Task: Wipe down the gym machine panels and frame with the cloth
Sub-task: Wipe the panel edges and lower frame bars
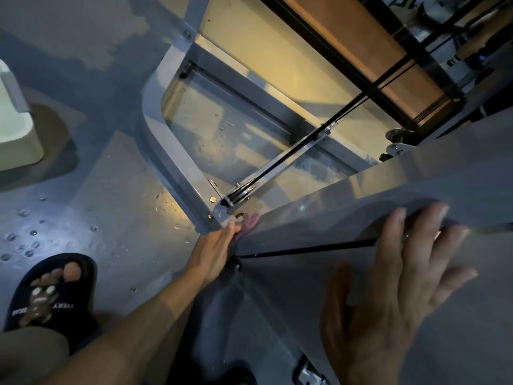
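Right hand lying flat on panel, lower right | left hand reaching along panel's left edge, cloth sitting at its fingertips | frame lying on floor beyond cloth | cable crossing over frame | foot standing lower left | tub sitting far left.
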Demonstrator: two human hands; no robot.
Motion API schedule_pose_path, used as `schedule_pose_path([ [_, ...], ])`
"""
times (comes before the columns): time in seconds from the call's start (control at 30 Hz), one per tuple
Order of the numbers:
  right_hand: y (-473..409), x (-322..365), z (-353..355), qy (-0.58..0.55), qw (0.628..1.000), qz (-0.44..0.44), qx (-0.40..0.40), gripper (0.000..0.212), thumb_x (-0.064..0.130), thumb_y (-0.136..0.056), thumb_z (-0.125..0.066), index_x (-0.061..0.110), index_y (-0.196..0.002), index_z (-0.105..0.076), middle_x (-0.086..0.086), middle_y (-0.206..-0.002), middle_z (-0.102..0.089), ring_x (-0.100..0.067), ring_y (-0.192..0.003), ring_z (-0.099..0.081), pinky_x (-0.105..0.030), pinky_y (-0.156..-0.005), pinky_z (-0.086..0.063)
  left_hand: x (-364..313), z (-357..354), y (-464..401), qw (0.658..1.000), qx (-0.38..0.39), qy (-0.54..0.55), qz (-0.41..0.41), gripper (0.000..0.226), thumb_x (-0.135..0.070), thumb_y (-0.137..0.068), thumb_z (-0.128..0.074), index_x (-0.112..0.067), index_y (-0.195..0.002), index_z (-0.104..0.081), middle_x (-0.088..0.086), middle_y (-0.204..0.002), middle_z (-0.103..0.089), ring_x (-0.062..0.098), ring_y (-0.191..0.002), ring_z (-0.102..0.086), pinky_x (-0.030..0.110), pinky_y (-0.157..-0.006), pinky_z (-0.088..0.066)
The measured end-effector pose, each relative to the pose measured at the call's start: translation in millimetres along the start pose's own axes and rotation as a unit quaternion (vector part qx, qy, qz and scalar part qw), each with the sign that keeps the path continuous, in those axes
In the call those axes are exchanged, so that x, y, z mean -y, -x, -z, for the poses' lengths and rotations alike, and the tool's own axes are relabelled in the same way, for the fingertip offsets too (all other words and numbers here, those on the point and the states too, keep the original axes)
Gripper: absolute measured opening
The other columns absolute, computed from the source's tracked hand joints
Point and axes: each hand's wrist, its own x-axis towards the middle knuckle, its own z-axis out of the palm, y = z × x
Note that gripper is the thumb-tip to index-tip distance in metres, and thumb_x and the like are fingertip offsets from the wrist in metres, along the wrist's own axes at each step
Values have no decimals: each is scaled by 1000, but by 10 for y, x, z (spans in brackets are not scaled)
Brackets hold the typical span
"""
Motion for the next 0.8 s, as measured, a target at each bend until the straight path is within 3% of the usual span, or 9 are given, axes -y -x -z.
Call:
schedule_pose_path([
  [0.1, 10, -7, -7, 0, 1000, 3, -3, 81, 8, -77, -63, -4, -152, -37, -15, -166, -11, -24, -159, 2, -50, -124, 6, 108, 110, -81, 996, 26, -33, 80, 74, -70, -101, -20, -23, -129, -70, 13, -129, -67, 29, -119, -62, 48, -108, -47],
  [0.2, 3, -30, -16, 6, 1000, 13, -14, 80, 8, -78, -63, -5, -152, -38, -20, -167, -16, -25, -159, 1, -48, -125, 6, -40, 51, 27, 999, 1, -17, -40, 57, -68, -101, -26, -41, -130, -67, -3, -116, -71, 16, -108, -65, 35, -95, -54],
  [0.23, 4, -29, -18, 8, 1000, 13, -13, 80, 7, -77, -64, -6, -152, -38, -19, -167, -18, -25, -158, 1, -48, -125, 6, -82, 21, 76, 997, -7, -27, -74, 60, -71, -95, -24, -46, -130, -65, -7, -112, -71, 12, -105, -66, 30, -90, -55],
  [0.3, 17, -14, -10, 7, 1000, 7, -7, 81, 5, -77, -64, -5, -153, -37, -21, -166, -19, -25, -158, 2, -50, -125, 5, -77, -25, 106, 998, -5, 22, -66, 72, -79, -87, -25, -39, -124, -71, -7, -106, -74, 10, -100, -67, 29, -85, -56],
  [0.37, 25, -4, -2, 3, 1000, 2, -4, 81, 5, -78, -63, -4, -153, -36, -22, -167, -15, -25, -158, 2, -52, -124, 5, 4, -23, 62, 1000, -9, 23, -16, 78, -81, -87, -25, -30, -119, -74, 0, -108, -74, 18, -103, -67, 40, -91, -55],
  [0.43, 22, -14, -3, 2, 1000, 4, -3, 81, 6, -77, -64, -4, -153, -36, -21, -166, -13, -24, -158, 3, -51, -124, 6, 149, 18, -21, 998, -1, -39, 48, 74, -73, -100, -23, -22, -129, -69, 10, -123, -69, 30, -117, -62, 47, -104, -48],
  [0.57, 11, -31, -36, 6, 1000, 12, -13, 78, 8, -79, -64, -5, -151, -38, -20, -165, -14, -24, -159, 2, -49, -125, 7, 393, 101, -188, 987, 15, -33, 158, 63, -54, -108, -27, -8, -135, -60, 18, -140, -60, 36, -130, -55, 48, -115, -39],
  [0.67, 6, -37, -43, 7, 1000, 16, -14, 77, 9, -79, -64, -5, -151, -38, -21, -164, -14, -23, -158, 3, -47, -125, 8, 325, 40, -170, 992, 20, -23, 119, 59, -51, -110, -30, -8, -136, -62, 14, -133, -63, 35, -129, -56, 42, -110, -40],
  [0.8, 10, -64, -49, 11, 1000, 22, -16, 77, 9, -79, -63, -6, -150, -38, -23, -163, -15, -23, -158, 3, -46, -125, 9, 171, -46, -169, 996, 17, -10, 92, 59, -61, -106, -32, -18, -133, -63, 13, -130, -63, 31, -120, -58, 47, -105, -47],
])
